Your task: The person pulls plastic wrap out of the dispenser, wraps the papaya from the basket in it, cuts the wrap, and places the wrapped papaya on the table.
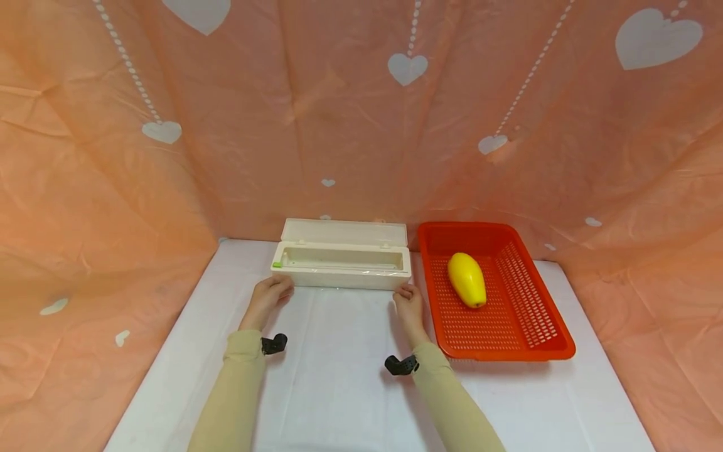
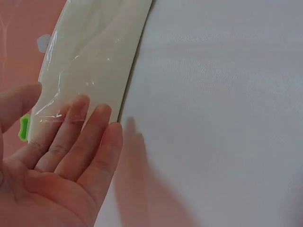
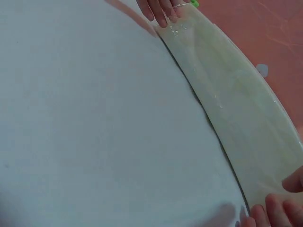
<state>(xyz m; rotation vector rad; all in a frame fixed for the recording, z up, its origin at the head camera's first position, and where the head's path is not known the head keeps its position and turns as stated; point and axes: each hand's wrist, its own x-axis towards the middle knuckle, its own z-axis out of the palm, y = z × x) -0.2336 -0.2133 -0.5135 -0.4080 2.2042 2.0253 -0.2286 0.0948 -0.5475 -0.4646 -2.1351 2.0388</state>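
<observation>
A long cream cling film dispenser (image 1: 344, 277) lies crosswise at the back of the table, its lid (image 1: 344, 233) raised. A bright green slider (image 1: 277, 265) sits at its left end. Clear, shiny film (image 2: 90, 52) covers its front face. My left hand (image 1: 271, 296) is at the front left corner; in the left wrist view its fingers lie loosely extended against the film, thumb apart near the upper edge. At the front right corner is my right hand (image 1: 409, 306), fingertips low at the front face and thumb apart from them in the right wrist view.
Right of the dispenser stands a red plastic basket (image 1: 503, 355) with perforated base and sides. It holds a yellow papaya-shaped fruit (image 1: 467, 280). White cloth covers the table (image 1: 333, 376). Behind hangs a peach curtain (image 1: 350, 125) with white hearts.
</observation>
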